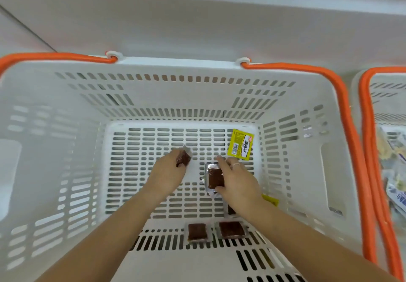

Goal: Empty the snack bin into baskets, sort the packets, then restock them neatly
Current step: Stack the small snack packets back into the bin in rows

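Both my arms reach down into a white slotted basket (72,171) with orange handles. My left hand (169,169) grips a small brown snack packet (183,158) near the middle of the basket floor. My right hand (235,180) holds another brown packet in clear wrap (214,178) just to the right. A yellow packet (240,144) lies flat at the far right corner of the floor. Two brown packets (197,231) (231,229) lie side by side at the near edge. Another yellow packet (271,200) and a dark one peek out from under my right wrist.
A second white basket (362,106) with an orange handle stands at the right edge, holding several pale and blue-white packets (395,171). Both baskets sit on a pale floor beside a light wall or shelf base (197,18).
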### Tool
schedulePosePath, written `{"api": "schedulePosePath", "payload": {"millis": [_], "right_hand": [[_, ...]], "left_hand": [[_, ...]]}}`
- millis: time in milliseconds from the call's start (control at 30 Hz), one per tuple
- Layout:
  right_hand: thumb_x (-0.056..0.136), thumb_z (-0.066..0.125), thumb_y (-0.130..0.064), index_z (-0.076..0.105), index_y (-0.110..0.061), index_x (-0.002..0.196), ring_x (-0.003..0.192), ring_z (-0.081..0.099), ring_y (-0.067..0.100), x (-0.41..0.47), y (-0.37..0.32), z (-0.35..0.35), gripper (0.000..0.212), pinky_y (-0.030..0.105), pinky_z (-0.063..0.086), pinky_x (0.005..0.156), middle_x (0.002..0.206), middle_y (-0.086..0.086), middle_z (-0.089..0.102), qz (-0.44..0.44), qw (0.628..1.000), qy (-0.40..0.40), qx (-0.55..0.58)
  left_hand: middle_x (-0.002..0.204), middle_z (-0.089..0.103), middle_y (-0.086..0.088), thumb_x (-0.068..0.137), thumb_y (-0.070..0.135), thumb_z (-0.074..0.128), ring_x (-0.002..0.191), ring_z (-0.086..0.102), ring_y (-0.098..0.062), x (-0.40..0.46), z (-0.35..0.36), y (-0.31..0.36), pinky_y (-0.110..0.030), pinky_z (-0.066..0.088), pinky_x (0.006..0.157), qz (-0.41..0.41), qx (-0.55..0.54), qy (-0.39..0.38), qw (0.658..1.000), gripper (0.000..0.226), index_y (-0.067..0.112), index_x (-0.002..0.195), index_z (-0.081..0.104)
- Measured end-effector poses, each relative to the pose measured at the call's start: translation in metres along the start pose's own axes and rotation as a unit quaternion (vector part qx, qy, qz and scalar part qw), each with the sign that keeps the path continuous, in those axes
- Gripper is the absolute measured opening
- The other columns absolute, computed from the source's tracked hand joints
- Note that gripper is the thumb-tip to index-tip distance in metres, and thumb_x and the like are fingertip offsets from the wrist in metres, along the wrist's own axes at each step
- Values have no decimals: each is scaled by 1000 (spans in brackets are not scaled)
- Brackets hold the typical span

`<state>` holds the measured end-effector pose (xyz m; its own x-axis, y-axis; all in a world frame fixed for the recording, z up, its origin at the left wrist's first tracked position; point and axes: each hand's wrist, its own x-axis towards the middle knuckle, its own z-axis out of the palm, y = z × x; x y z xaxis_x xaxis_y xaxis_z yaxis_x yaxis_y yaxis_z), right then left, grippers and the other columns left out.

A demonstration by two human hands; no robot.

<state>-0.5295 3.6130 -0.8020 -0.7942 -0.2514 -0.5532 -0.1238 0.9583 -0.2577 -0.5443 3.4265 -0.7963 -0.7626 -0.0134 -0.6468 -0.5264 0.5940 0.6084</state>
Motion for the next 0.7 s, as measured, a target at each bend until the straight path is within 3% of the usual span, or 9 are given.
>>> {"api": "schedulePosePath", "payload": {"millis": [100,200,300,400,500,600,700], "right_hand": [[87,65,-31,45,-19,137,124,41,19,4,-3,-8,55,28,39,95,134,2,43,20,997,20,78],[92,60,-22,59,-14,121,101,55,18,6,-11,-14,30,27,44,83,111,1,55,50,960,27,273],[91,63,-16,63,-13,106,75,56,13,8,-21,-21,16,33,48,73,84,-2,58,68,880,-42,469],[89,65,-8,63,-15,95,77,64,10,7,-28,-30,10,23,55,71,87,1,65,78,790,-61,605],[87,66,-9,63,-15,97,76,63,5,9,-32,-34,12,17,55,65,91,2,64,91,799,-35,593],[91,62,-16,65,-19,100,83,60,8,17,-27,-37,10,30,54,79,92,-9,61,150,814,52,559],[96,53,-25,48,-15,133,96,52,16,27,-3,-43,39,30,42,83,114,-2,54,227,878,126,401]], "left_hand": [[96,64,-4,95,6,49,83,60,-16,0,-9,-5,-25,51,71,-116,-214,-43,969,24,14,114,60],[112,66,-5,96,15,52,95,64,-16,-3,-10,-11,-25,53,72,-154,-326,-62,931,24,16,118,61],[114,69,-6,94,38,53,102,65,-20,-4,-9,-8,-32,52,84,-135,-383,-121,906,33,18,116,66],[114,70,-1,87,39,63,105,66,-18,-6,-5,-2,-38,51,94,-82,-337,-170,922,36,22,118,65],[112,70,-7,88,22,64,105,67,-23,-6,-3,1,-41,52,94,-72,-367,-152,915,29,19,116,65],[107,71,-6,90,18,63,102,67,-24,-4,-6,-1,-37,54,83,-82,-347,-91,930,20,21,110,65],[104,68,-2,92,20,61,93,65,-14,-2,-10,-7,-20,49,66,-93,-334,-46,937,17,20,109,65]]}}
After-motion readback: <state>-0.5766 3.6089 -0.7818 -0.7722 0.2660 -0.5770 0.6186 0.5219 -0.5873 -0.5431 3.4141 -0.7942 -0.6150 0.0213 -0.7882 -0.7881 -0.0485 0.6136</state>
